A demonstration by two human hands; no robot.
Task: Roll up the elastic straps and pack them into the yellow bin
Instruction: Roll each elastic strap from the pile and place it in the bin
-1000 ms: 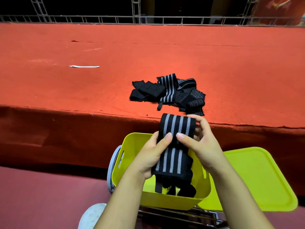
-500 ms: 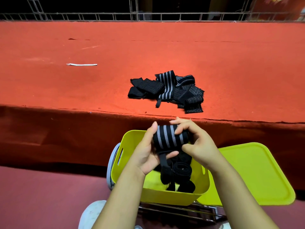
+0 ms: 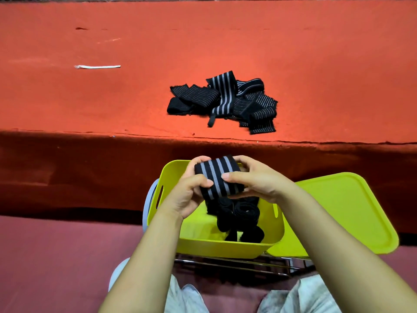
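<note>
I hold a black elastic strap with grey stripes (image 3: 220, 177) above the yellow bin (image 3: 214, 247). My left hand (image 3: 189, 190) grips its left side, fingers curled over the top, and my right hand (image 3: 257, 179) grips its right side with the thumb on the striped face. The strap is partly rolled, and its loose tail hangs down into the bin. Inside the bin lie black rolled straps (image 3: 239, 220). A pile of loose black straps (image 3: 223, 100) lies on the red table near its front edge.
The bin's yellow lid (image 3: 343, 213) leans to the right of the bin. A metal rack (image 3: 237, 265) carries the bin. A thin white strip (image 3: 97, 67) lies on the red table (image 3: 90, 105) at the left. My knees show at the bottom.
The strap was stretched out flat between my hands a second ago; it is now rolled shorter. The view has tilted further down.
</note>
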